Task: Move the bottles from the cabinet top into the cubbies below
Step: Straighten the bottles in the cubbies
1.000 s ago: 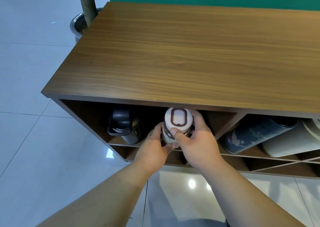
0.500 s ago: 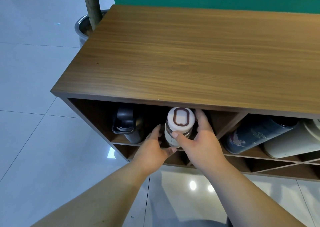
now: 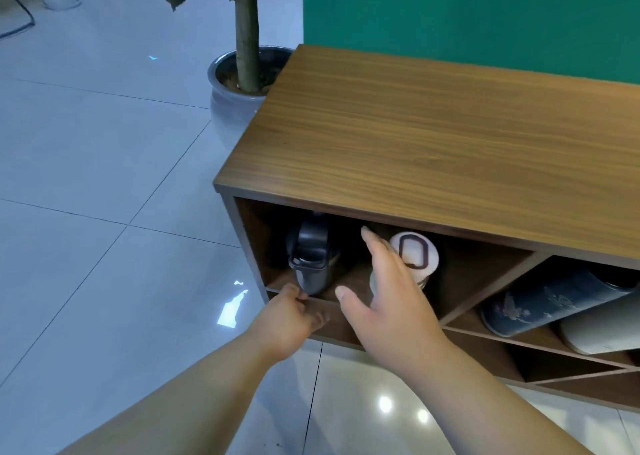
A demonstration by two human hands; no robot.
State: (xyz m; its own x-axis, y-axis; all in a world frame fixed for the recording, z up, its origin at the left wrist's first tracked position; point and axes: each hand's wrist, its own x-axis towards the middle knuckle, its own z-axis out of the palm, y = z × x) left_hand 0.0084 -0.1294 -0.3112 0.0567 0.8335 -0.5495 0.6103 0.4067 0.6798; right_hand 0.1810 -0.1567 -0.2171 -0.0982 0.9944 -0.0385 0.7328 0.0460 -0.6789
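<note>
Bottles counted 4 in the cubbies: black bottle and white-lidded bottle left, blue bottle and pale bottle right. Cabinet top showed none. Left hand lay half-curled on the shelf edge, holding nothing; right hand was open, empty. Task seemed almost finished.

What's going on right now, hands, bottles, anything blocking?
Left hand on cubby edge, empty. Right hand open before the white-capped bottle, grip unclear. Cabinet top bare in view. Nothing blocking.
</note>
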